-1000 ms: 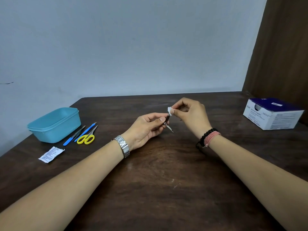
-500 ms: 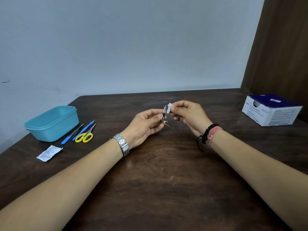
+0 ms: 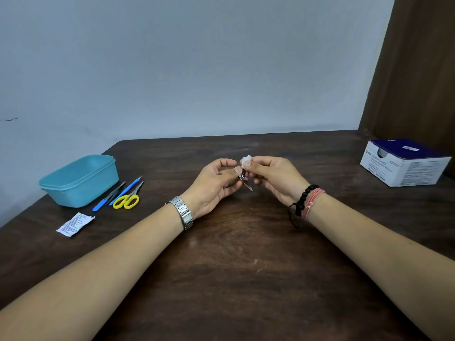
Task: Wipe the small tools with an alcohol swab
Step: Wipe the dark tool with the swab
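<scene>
Above the middle of the dark wooden table, my left hand pinches a small metal nail clipper, whose lever points down and to the right. My right hand holds a small white alcohol swab between thumb and fingers, pressed against the clipper's upper end. At the left lie yellow-handled scissors, a blue-handled tool, another blue-handled tool and grey tweezers, side by side.
A teal plastic tub stands at the far left next to the tools. A torn white swab wrapper lies in front of it. A white and blue swab box sits at the right edge. The wall runs behind the table.
The clipper has turned in my left hand, its lever now pointing down-right. My right hand has shifted the swab slightly along the clipper's top. Both hands stayed close together.
</scene>
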The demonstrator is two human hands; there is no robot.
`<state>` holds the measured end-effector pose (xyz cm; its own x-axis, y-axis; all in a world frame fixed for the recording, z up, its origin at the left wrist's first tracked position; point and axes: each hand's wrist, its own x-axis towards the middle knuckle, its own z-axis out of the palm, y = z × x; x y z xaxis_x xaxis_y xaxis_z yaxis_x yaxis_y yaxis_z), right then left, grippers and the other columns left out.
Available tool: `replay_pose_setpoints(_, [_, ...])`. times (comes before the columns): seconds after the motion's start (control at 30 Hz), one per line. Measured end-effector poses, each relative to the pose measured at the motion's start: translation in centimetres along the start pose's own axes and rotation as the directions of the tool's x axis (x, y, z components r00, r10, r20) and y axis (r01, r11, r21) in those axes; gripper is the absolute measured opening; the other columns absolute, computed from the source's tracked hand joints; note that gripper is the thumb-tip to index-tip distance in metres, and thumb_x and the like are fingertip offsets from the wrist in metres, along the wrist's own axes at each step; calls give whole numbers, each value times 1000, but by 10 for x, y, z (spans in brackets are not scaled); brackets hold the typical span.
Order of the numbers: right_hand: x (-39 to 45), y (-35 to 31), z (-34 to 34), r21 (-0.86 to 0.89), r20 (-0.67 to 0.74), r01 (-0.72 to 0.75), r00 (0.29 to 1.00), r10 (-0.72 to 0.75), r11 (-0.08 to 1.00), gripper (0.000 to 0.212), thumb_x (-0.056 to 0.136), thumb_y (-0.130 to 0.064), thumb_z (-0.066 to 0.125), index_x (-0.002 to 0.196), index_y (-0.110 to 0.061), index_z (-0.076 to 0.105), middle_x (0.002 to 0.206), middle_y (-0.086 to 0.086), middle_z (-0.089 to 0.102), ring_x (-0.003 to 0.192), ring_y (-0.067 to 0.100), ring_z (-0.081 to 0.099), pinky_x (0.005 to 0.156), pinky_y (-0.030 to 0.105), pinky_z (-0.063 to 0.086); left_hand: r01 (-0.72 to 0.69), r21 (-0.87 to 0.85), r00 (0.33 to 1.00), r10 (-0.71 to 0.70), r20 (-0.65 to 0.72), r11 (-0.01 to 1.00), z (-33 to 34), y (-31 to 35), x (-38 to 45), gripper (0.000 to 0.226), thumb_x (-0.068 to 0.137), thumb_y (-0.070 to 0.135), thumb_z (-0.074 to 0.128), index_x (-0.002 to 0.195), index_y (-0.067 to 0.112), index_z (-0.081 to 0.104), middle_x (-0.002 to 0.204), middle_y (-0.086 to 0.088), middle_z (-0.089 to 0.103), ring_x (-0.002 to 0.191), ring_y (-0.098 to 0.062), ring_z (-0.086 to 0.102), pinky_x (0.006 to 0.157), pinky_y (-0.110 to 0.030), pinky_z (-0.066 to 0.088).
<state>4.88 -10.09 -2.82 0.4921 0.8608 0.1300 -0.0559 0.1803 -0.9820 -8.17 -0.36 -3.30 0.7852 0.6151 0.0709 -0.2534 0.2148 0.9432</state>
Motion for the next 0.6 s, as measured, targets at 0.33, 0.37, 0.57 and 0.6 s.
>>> replay_pose_setpoints(0.33, [1, 0, 0, 61, 1, 15, 1000, -15, 998, 9, 89, -4, 67, 91, -10, 72, 74, -3, 69, 64, 3, 60, 57, 15, 45, -9, -81, 1000, 9, 8, 997, -1, 2, 0, 19, 92, -2, 58, 109, 6, 56, 93, -10, 71, 85, -17, 69, 74, -22, 58])
replay_pose_setpoints(0.37, [1, 0, 1, 53, 13, 14, 1000, -15, 999, 9, 88, -3, 67, 90, -11, 71, 73, -3, 68, 63, 3, 60, 57, 15, 44, -6, -84, 1000, 6, 3, 996, -1, 1, 1, 18, 92, -2, 58, 108, 6, 56, 92, -9, 71, 83, -15, 70, 74, -22, 59])
replay_pose_setpoints(0.57, [4, -2, 0, 122, -83, 78, 994, -68, 990, 7, 87, -8, 69, 91, -12, 74, 84, -3, 71, 68, 4, 57, 58, 16, 45, 20, -117, 999, -17, 27, 993, 0, 1, 0, 18, 93, -1, 57, 109, 7, 57, 96, -11, 68, 84, -16, 67, 71, -21, 58])
replay_pose_setpoints(0.6, [4, -3, 0, 133, -95, 84, 993, -72, 988, 7, 87, -8, 69, 90, -12, 74, 84, -2, 72, 67, 4, 57, 58, 17, 46, 16, -120, 999, -12, 32, 993, 0, 1, 0, 20, 93, -3, 57, 110, 7, 57, 95, -11, 68, 84, -16, 67, 72, -22, 58])
